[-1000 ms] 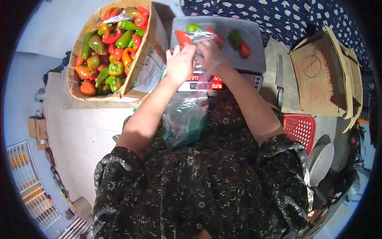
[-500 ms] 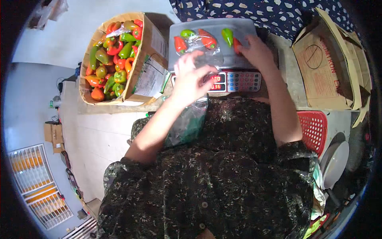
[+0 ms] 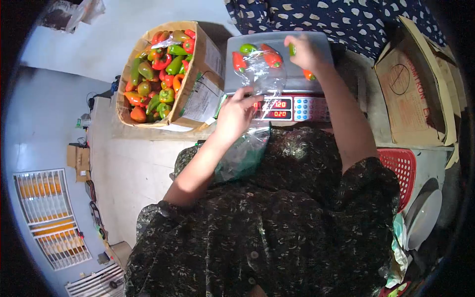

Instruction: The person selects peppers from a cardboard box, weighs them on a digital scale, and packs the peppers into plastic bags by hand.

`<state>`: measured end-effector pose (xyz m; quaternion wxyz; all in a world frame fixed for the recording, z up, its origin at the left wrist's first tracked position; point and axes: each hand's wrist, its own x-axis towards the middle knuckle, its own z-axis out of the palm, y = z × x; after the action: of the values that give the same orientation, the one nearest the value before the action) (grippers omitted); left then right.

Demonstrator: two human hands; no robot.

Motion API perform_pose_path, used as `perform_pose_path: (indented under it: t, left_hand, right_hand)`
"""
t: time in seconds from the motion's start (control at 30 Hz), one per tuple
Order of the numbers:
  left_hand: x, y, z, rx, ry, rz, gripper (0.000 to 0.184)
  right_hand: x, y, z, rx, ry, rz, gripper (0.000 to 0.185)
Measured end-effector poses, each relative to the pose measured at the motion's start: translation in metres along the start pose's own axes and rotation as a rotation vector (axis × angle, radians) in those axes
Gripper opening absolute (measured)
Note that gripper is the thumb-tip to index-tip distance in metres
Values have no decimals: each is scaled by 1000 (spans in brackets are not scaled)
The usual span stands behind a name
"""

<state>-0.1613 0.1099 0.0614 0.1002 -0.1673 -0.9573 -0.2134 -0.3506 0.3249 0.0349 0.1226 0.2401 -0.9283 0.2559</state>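
Note:
My right hand grips a green pepper over the grey pan of a digital scale. Beneath that hand, an orange-red pepper lies on the pan, partly hidden. With bent fingers, my left hand holds a clear plastic bag in front of the display. The bag's far end spreads over the pan, with a red pepper, another red pepper and a green pepper in or under it. Its near end hangs down against my shirt.
A cardboard box full of red and green peppers stands left of the scale. To the right are an opened carton, a red perforated basket and a white round dish. Dark patterned cloth hangs behind.
My right hand has picked the green pepper up off the pan. My left hand has drawn nearer to me with its fingers closer together. The whole view has shifted slightly.

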Motion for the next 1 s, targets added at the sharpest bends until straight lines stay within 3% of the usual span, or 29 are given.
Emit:
perform_pose_path:
  t: [0.07,0.17,0.23,0.27,0.33,0.43,0.5,0.53,0.57,0.67,0.7,0.8,0.83,0.97,1.0]
  left_hand:
    - [3,-1,-4,-118,15,-43,46]
    - [17,5,-15,-317,30,-196,47]
    - [30,18,-23,-332,72,-200,48]
    - [34,22,-24,-339,94,-196,49]
    - [37,30,-20,-326,93,-95,51]
    - [37,60,-24,-311,70,-12,54]
    - [33,72,-23,-335,47,-53,53]
    - [31,75,-24,-324,49,-75,53]
    - [31,73,-23,-325,69,-77,53]
    - [27,64,-15,-341,91,-95,53]
    - [25,63,-16,-348,75,-106,53]
    - [23,59,-21,-320,52,-91,49]
    - [22,57,-23,-306,50,-80,49]
    - [23,39,-19,-395,37,-54,45]
    - [24,38,-18,-413,16,-35,45]
  right_hand:
    - [-14,-15,-28,103,283,-77,36]
    - [-48,-36,-37,639,-10,211,42]
    - [-79,-67,-25,733,-36,63,53]
    - [-94,-83,-23,821,-51,121,50]
    - [-99,-103,-9,952,94,179,41]
    - [-82,-109,11,1607,12,511,25]
    - [-73,-113,25,1772,6,582,20]
    - [-69,-116,33,1856,1,620,19]
    - [-63,-124,38,1807,151,741,29]
    - [-49,-125,49,2085,193,840,34]
    - [-50,-133,42,1959,322,825,36]
    - [-54,-128,41,2056,363,819,34]
    - [-55,-112,70,1832,487,746,30]
    - [-71,-103,77,977,515,432,31]
    - [-69,-99,81,1263,464,466,23]
